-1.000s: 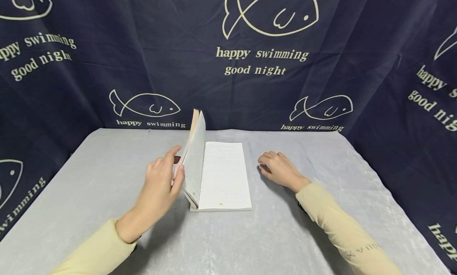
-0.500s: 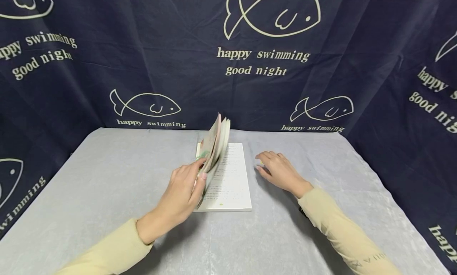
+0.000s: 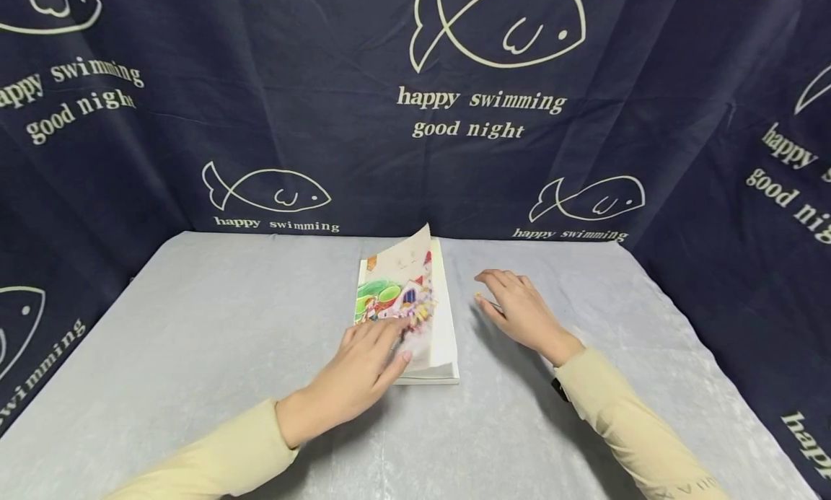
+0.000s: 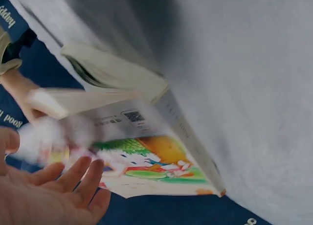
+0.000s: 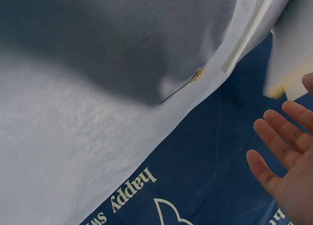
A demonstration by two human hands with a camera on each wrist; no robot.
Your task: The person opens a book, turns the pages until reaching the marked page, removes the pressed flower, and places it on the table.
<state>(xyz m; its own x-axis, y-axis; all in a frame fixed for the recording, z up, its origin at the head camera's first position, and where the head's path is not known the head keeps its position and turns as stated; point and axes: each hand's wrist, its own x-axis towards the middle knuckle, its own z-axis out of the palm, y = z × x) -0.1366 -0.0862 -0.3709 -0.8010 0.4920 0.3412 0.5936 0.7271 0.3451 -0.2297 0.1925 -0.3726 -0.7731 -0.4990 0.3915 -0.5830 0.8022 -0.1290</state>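
Observation:
A paperback book (image 3: 396, 273) with a colourful illustrated cover lies mid-table, its cover and a bunch of pages falling over to the right, the cover's free edge still raised. My left hand (image 3: 350, 374) is at the cover's lower part, fingers extended and not pinching it; in the left wrist view the book (image 4: 156, 161) shows its printed cover and spine. To the right of the book, my right hand (image 3: 526, 312) hovers with relaxed fingers and holds nothing. Beneath it in the right wrist view lies a thin dark stick (image 5: 178, 90) with a small yellow ornament at one end.
A pale grey cloth covers the table (image 3: 247, 312). Dark blue curtains (image 3: 363, 89) printed with fish and lettering stand close behind the table and along both sides.
My left hand has swung the book's lifted cover and pages from left to right over the page that lay exposed, then loosened its grip. My right hand has moved only slightly.

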